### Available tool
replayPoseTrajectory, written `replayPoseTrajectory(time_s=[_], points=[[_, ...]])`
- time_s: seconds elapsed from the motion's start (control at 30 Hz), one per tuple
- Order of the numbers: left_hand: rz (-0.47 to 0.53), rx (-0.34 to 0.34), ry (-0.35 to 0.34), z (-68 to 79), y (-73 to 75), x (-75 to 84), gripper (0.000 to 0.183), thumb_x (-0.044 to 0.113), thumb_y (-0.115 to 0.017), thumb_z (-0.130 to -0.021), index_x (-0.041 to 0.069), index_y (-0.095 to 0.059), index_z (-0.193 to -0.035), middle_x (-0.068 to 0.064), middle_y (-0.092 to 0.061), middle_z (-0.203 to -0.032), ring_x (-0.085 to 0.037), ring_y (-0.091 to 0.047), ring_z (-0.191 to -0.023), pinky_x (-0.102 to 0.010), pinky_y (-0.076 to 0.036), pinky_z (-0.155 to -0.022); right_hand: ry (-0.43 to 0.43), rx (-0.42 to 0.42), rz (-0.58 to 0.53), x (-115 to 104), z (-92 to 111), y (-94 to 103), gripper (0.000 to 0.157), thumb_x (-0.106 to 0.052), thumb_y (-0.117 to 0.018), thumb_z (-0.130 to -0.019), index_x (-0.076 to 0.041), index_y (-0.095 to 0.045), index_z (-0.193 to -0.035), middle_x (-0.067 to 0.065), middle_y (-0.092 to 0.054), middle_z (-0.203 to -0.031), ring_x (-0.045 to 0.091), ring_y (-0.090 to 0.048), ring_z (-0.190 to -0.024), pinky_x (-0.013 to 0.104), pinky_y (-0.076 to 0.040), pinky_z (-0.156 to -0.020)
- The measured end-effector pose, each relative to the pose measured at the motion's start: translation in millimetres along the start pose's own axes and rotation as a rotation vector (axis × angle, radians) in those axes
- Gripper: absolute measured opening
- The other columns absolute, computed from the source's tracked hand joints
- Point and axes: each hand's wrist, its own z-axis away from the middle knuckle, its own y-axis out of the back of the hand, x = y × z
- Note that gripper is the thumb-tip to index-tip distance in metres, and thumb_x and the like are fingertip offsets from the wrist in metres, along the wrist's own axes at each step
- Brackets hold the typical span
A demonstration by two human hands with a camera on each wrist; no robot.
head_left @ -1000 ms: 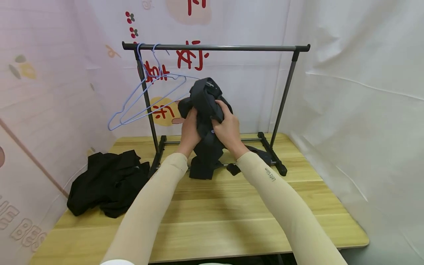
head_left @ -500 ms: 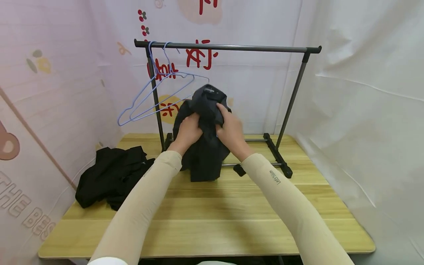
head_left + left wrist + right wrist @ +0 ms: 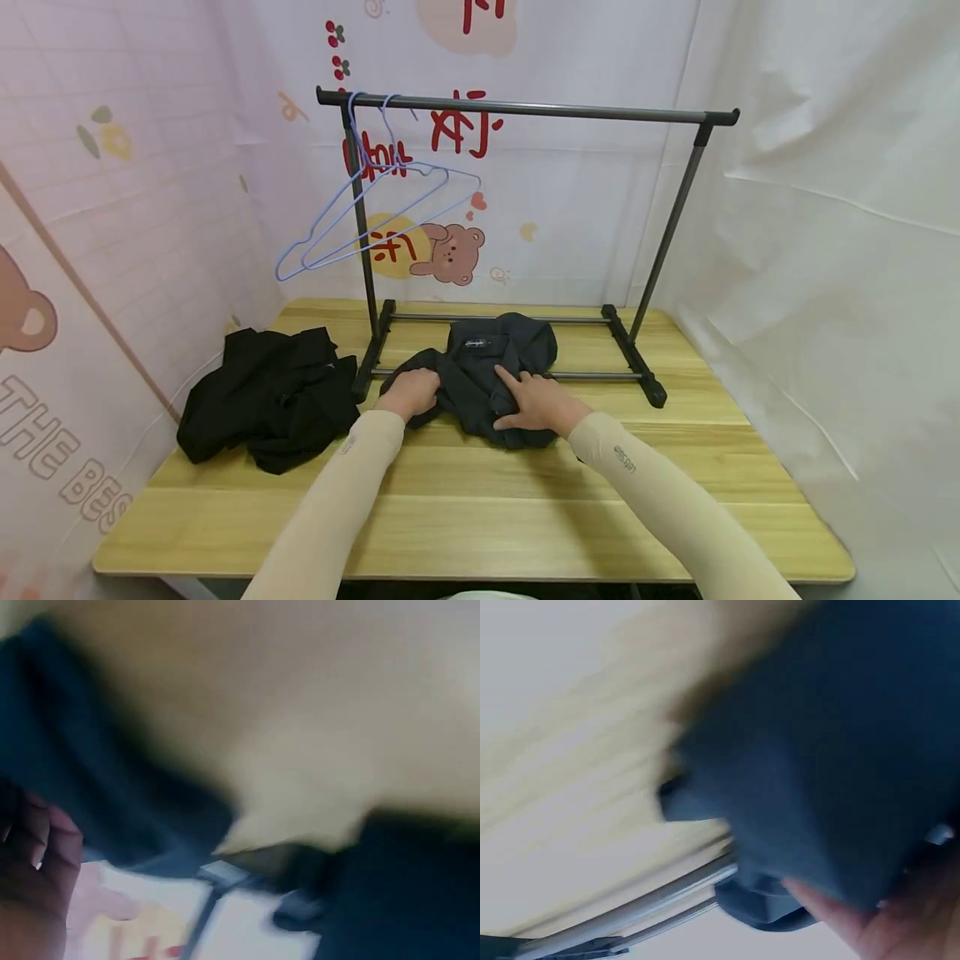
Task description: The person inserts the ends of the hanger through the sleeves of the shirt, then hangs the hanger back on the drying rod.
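Observation:
A dark shirt [image 3: 480, 375] with a small label at its collar lies bunched on the table [image 3: 480, 533], across the front foot rail of the rack. My left hand [image 3: 411, 393] grips its left part with curled fingers. Over its right side my right hand [image 3: 542, 404] rests with thumb and fingers spread. In the left wrist view the curled left fingers [image 3: 56, 844] are against the dark cloth, which is blurred. The right wrist view has the shirt [image 3: 840, 750] filling much of the frame, with a fingertip at its edge.
A black garment [image 3: 262, 392] lies crumpled at the left of the table. The dark metal rack [image 3: 562, 108] stands behind and around the shirt. Two light-blue hangers [image 3: 279, 271] hang at its left end, before a printed white curtain.
Both hands have come down with the shirt from in front of the rack to the table. The right hand's fingers have spread from their grip; the left still holds on.

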Motion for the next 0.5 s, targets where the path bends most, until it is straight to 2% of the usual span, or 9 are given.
replayPoseTrajectory(time_s=[0.07,0.13,0.2,0.27,0.37,0.5], points=[[0.072,-0.024,0.040,4.3,-4.2,-8.6,0.014,0.009,-0.063,-0.097,0.013,-0.073,-0.106,-0.008,-0.070,-0.106,-0.029,-0.064,-0.099,-0.045,-0.050,-0.088,-0.009,-0.016,-0.081,4,4,-2.6,0.105,-0.082,-0.047,-0.083,-0.024,-0.008,-0.161,0.023,-0.047,-0.143,0.040,-0.059,-0.112,0.052,-0.048,-0.092],[0.161,-0.041,0.066,7.0,-1.8,-16.3,0.025,0.010,-0.059,-0.098,0.011,-0.070,-0.121,-0.011,-0.067,-0.120,-0.032,-0.061,-0.110,-0.047,-0.047,-0.094,-0.012,0.031,-0.160,10,7,-1.1,0.102,-0.082,-0.043,-0.085,-0.025,-0.008,-0.161,0.021,-0.048,-0.144,0.040,-0.061,-0.110,0.053,-0.049,-0.090],[0.252,-0.070,0.087,10.2,5.2,-22.5,0.036,0.011,-0.056,-0.099,0.009,-0.062,-0.134,-0.014,-0.060,-0.133,-0.036,-0.054,-0.124,-0.051,-0.041,-0.103,-0.008,0.066,-0.236,17,9,1.0,0.098,-0.081,-0.039,-0.087,-0.024,-0.008,-0.161,0.021,-0.047,-0.145,0.040,-0.062,-0.109,0.053,-0.050,-0.086],[0.350,-0.103,0.114,14.0,12.8,-28.4,0.043,0.013,-0.054,-0.100,0.007,-0.053,-0.142,-0.017,-0.052,-0.142,-0.039,-0.046,-0.132,-0.052,-0.036,-0.107,-0.009,0.107,-0.284,23,12,4.0,0.092,-0.078,-0.036,-0.091,-0.022,-0.012,-0.161,0.022,-0.046,-0.146,0.041,-0.059,-0.115,0.054,-0.049,-0.088],[0.466,-0.125,0.131,18.0,24.4,-36.1,0.046,0.011,-0.050,-0.100,0.005,-0.048,-0.145,-0.021,-0.049,-0.143,-0.040,-0.045,-0.133,-0.052,-0.038,-0.106,-0.012,0.192,-0.324,32,15,7.1,0.083,-0.073,-0.028,-0.096,-0.021,-0.022,-0.159,0.022,-0.045,-0.147,0.042,-0.056,-0.119,0.057,-0.048,-0.089],[0.557,-0.090,0.142,20.0,39.0,-44.1,0.048,0.008,-0.045,-0.100,0.004,-0.043,-0.148,-0.024,-0.048,-0.142,-0.040,-0.047,-0.129,-0.053,-0.040,-0.102,-0.028,0.312,-0.382,44,16,13.3,0.065,-0.055,-0.029,-0.105,-0.014,-0.034,-0.155,0.022,-0.044,-0.148,0.042,-0.048,-0.130,0.059,-0.041,-0.100]])
